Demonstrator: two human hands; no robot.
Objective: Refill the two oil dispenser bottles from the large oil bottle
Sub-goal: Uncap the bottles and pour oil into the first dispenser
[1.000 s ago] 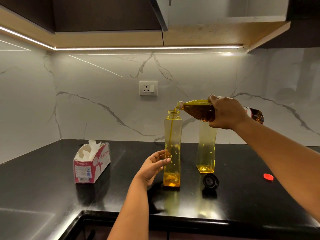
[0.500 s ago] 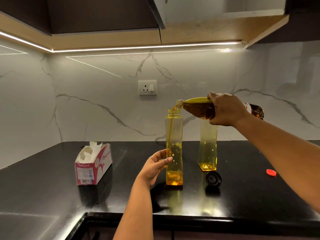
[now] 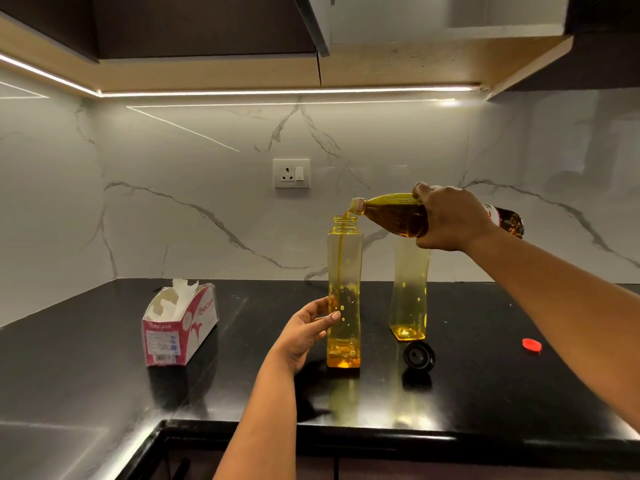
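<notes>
Head view: I see the right hand point(image 3: 450, 220) clasped round the large oil bottle point(image 3: 391, 214), tipped w/ its mouth over the near dispenser bottle point(image 3: 344, 296); a thin oil stream falls inside. The left hand point(image 3: 306, 329) cups this bottle's lower part, fingers loosely curved. The 2nd dispenser bottle point(image 3: 408, 292) stands behind-right on the black counter point(image 3: 104, 358), a black cap point(image 3: 419, 356) just beside it, a red cap point(image 3: 532, 344) further right.

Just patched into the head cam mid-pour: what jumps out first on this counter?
The right hand tips the large oil bottle nearly level, sending a thin stream into the near dispenser bottle, which the left hand steadies at mid-counter; only its bottom holds oil. Behind to the right stands the second dispenser bottle, almost empty, with a black cap at its foot and a red cap farther right.
</notes>
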